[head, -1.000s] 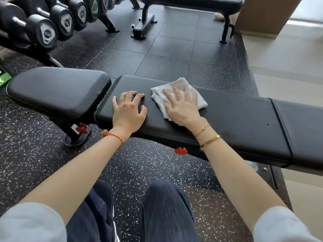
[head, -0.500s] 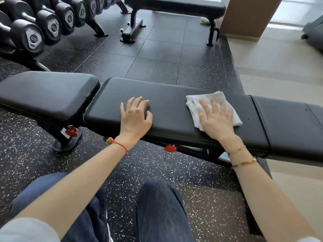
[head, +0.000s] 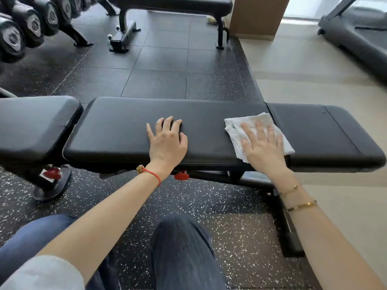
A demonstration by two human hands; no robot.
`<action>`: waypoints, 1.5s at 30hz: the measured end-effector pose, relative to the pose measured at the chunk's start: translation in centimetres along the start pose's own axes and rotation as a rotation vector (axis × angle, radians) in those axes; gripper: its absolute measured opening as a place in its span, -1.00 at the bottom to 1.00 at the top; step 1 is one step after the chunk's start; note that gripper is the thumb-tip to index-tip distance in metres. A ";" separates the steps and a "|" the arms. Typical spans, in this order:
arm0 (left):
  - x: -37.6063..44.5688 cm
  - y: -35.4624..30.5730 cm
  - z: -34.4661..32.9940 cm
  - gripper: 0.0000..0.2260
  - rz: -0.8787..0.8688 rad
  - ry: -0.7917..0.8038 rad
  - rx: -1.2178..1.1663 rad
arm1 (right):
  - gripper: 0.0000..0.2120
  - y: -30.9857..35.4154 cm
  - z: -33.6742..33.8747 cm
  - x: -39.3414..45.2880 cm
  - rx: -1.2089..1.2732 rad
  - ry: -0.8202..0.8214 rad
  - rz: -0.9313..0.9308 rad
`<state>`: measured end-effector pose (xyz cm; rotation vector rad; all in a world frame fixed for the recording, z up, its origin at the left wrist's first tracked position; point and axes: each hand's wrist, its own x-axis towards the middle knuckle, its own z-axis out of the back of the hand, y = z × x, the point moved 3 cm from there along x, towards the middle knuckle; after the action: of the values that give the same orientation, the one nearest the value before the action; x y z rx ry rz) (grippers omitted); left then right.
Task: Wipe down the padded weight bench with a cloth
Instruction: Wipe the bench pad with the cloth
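The black padded weight bench (head: 117,126) runs left to right across the view in three pads. A folded white cloth (head: 247,124) lies on the long middle pad near its right end, beside the seam to the right pad. My right hand (head: 261,147) presses flat on the cloth with straight, spread fingers. My left hand (head: 168,141) rests flat on the middle of the same pad, fingers slightly bent at the tips, holding nothing.
A dumbbell rack (head: 31,24) stands at the back left. A second bench (head: 171,5) sits behind. A treadmill (head: 356,36) is at the far right on pale floor. Red adjustment knobs (head: 181,176) stick out under the bench. My knees (head: 180,237) are below.
My right hand has slid the cloth rightward along the middle pad, from near its left part to its right end. The left hand stayed resting on the pad.
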<state>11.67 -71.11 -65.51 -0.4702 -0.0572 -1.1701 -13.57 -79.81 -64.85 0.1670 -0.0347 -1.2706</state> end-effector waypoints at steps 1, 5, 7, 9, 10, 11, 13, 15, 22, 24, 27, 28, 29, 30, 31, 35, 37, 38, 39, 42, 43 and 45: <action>-0.1 -0.1 0.0 -0.59 -0.003 -0.007 0.008 | -0.50 -0.5 0.4 1.1 0.009 0.018 -0.034; -0.3 -0.3 -0.1 -0.59 0.005 -0.028 0.033 | -0.50 1.2 1.3 5.4 0.029 0.055 -0.053; -0.3 -0.3 -0.1 -0.58 0.006 -0.029 0.033 | -0.49 3.2 1.3 6.2 0.030 0.079 -0.003; -0.4 -0.3 -0.1 -0.58 0.003 -0.033 0.032 | -0.49 5.0 1.0 5.7 0.019 0.078 0.080; -0.4 -0.4 -0.1 -0.58 0.001 -0.034 0.033 | -0.49 5.6 0.8 5.0 0.017 0.068 0.126; -0.4 -0.4 -0.1 -0.58 0.001 -0.034 0.036 | -0.49 6.0 0.5 4.0 0.018 0.056 0.172; -0.4 -0.4 -0.1 -0.58 0.001 -0.031 0.039 | -0.50 5.9 0.1 1.7 0.026 0.035 0.260; -0.4 -0.4 -0.1 -0.58 0.000 -0.033 0.039 | -0.50 4.8 -0.3 -0.4 0.017 0.020 0.315; -0.5 -0.5 0.0 -0.57 -0.004 -0.016 0.053 | -0.48 1.0 -0.2 -1.6 -0.052 -0.096 0.098; -0.5 -0.7 0.0 -0.58 -0.002 -0.012 0.061 | -0.48 2.5 -0.6 -1.8 -0.076 -0.145 0.066; -0.5 -0.8 0.0 -0.58 0.004 -0.010 0.058 | -0.47 6.1 -1.4 -3.6 -0.050 -0.194 0.144; -0.5 -0.8 0.0 -0.58 0.005 -0.006 0.055 | -0.48 7.1 -1.8 -4.2 -0.031 -0.210 0.176; -0.5 -0.8 0.0 -0.58 0.007 -0.003 0.053 | -0.49 7.8 -2.1 -4.7 -0.015 -0.230 0.203; -0.6 -0.8 0.0 -0.57 0.009 -0.002 0.053 | -0.51 8.2 -2.4 -5.0 -0.010 -0.251 0.221; -0.7 -0.8 0.0 -0.57 0.009 -0.003 0.050 | -0.52 8.1 -2.7 -5.2 -0.015 -0.264 0.232; -0.8 -0.6 0.1 -0.56 0.005 0.009 0.040 | -0.50 4.3 -3.0 -5.3 -0.056 -0.277 0.217; -0.8 -0.6 0.1 -0.55 0.002 0.017 0.044 | -0.49 1.6 -2.6 -5.1 -0.059 -0.283 0.158; -0.9 -0.7 0.1 -0.55 0.000 0.020 0.048 | -0.49 0.5 -2.3 -4.9 -0.056 -0.280 0.123; -0.9 -0.7 0.1 -0.55 -0.002 0.023 0.053 | -0.49 -0.2 -1.8 -4.5 -0.053 -0.278 0.089; -0.8 -0.8 0.0 -0.55 -0.005 0.028 0.068 | -0.51 -0.6 -0.7 -1.9 -0.028 -0.245 -0.008; -0.8 -0.9 0.0 -0.55 -0.004 0.028 0.071 | -0.52 -0.3 -0.4 -0.6 -0.007 -0.209 -0.038; -0.8 -1.0 0.0 -0.55 -0.001 0.029 0.079 | -0.52 0.9 0.2 2.4 0.036 -0.115 -0.059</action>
<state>10.48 -70.70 -65.40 -0.3841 -0.0783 -1.1707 -12.05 -81.86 -64.69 0.1266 -0.1518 -1.3376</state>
